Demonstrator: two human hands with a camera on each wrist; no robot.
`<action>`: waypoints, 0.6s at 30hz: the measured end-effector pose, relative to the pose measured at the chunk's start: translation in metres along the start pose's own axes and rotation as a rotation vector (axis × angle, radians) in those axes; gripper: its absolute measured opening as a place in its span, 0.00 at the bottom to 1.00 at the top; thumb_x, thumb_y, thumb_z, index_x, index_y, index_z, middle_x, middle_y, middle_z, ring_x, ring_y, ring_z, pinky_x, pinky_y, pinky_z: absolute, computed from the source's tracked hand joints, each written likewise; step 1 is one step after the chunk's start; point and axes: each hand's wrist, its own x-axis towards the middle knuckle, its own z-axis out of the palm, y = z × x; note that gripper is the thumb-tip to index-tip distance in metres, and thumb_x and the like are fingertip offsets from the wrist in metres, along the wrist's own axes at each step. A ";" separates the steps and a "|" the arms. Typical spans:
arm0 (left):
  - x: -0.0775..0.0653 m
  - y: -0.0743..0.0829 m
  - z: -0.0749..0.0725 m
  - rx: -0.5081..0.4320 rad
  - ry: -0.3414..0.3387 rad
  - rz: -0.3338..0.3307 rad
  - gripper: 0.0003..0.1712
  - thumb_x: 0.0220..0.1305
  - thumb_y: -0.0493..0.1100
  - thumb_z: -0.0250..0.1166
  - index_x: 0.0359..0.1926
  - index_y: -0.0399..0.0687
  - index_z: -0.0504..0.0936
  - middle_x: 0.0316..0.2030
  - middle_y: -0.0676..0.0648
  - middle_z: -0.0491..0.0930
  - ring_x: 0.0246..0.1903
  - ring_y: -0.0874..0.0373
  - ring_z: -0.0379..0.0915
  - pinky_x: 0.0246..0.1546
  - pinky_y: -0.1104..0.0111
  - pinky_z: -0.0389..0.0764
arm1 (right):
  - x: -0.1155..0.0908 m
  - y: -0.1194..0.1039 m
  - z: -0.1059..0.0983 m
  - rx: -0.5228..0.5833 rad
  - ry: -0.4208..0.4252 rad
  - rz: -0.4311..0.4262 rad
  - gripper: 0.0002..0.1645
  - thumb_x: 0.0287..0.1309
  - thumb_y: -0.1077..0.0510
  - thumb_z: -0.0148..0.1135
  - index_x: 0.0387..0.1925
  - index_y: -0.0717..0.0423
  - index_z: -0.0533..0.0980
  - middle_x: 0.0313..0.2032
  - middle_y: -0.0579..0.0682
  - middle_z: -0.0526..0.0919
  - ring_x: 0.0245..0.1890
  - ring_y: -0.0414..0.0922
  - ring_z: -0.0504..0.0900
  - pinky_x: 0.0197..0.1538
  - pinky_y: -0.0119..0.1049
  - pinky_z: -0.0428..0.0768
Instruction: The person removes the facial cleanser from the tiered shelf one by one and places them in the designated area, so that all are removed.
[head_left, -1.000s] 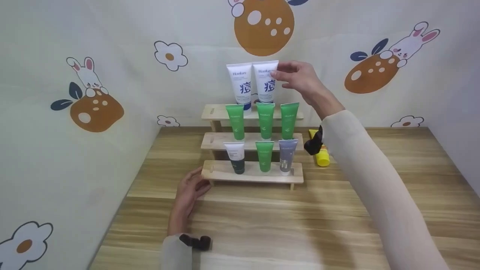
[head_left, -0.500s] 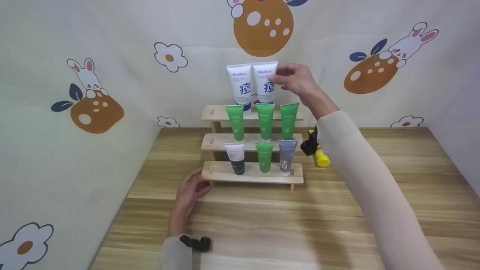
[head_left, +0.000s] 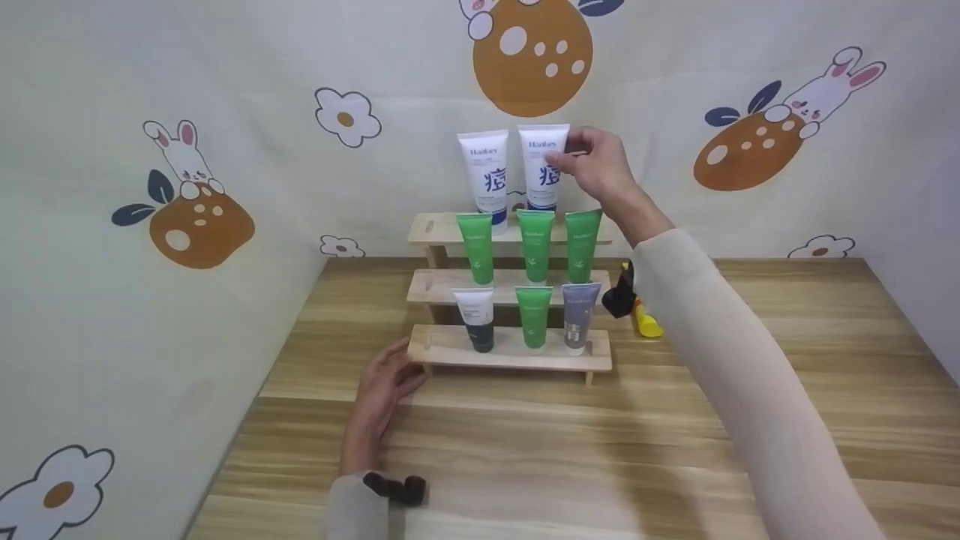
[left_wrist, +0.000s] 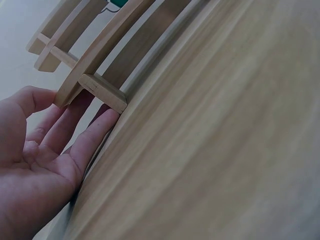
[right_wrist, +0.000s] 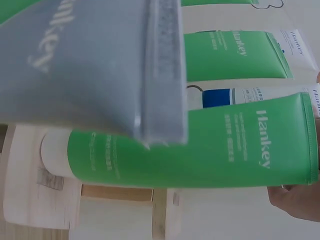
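A person's left hand (head_left: 384,386) grips the rack (head_left: 446,346) on the tabletop (head_left: 510,457). Just right of that hand stand a two-tone tube (head_left: 477,330), a lone green tube (head_left: 534,319) and a grey tube (head_left: 577,319). Below the right hand (head_left: 604,169), a yellow tube (head_left: 649,324) lies partly behind the sleeve (head_left: 720,330); three green tubes (head_left: 535,247) stand nearer in. Farthest off, that hand pinches a white tube (head_left: 537,169) by its upper right edge, base hidden, with a twin (head_left: 487,169) just left. Probably light, smooth and soft-walled, it looks best held by its sides, below the flat seam.
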 end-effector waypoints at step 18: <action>-0.001 -0.001 0.002 0.006 0.016 0.001 0.25 0.74 0.38 0.53 0.69 0.35 0.67 0.60 0.35 0.76 0.51 0.50 0.82 0.57 0.56 0.85 | -0.004 0.016 -0.047 0.059 0.098 0.008 0.26 0.66 0.48 0.63 0.63 0.48 0.74 0.60 0.48 0.77 0.58 0.44 0.75 0.71 0.38 0.74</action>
